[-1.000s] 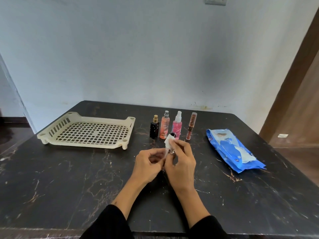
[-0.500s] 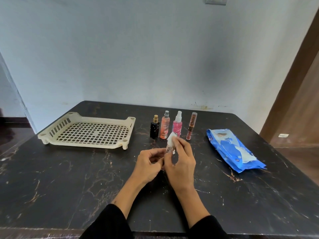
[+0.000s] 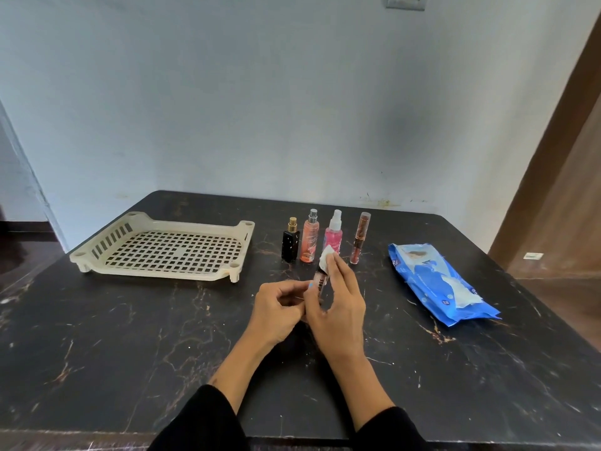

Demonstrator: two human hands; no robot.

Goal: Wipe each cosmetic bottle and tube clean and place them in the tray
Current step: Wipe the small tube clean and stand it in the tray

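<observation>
4 bottles and tubes are lined up upright on the tabletop (image 3: 130, 336): black bottle (image 3: 290, 244), orange bottle (image 3: 309, 242), pink spray bottle (image 3: 333, 237), brown tube (image 3: 359, 240). 1 gloss tube (image 3: 319, 284) is pinched at its lower end by the left hand (image 3: 278, 312), while a white wipe (image 3: 326, 262) is pressed on its top by curled right hand (image 3: 338, 307) fingers. Left of the row, the cream tray (image 3: 162, 271) is seen holding nothing; a blue wipes pack (image 3: 435, 281) is seen at the right

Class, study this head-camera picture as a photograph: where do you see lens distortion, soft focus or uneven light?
Head view: the wide lens bends the door frame at right and the table edges; light is soft and even, with a dull grey patch on the wall; lettering on the gloss tube between the hands is barely legible.
</observation>
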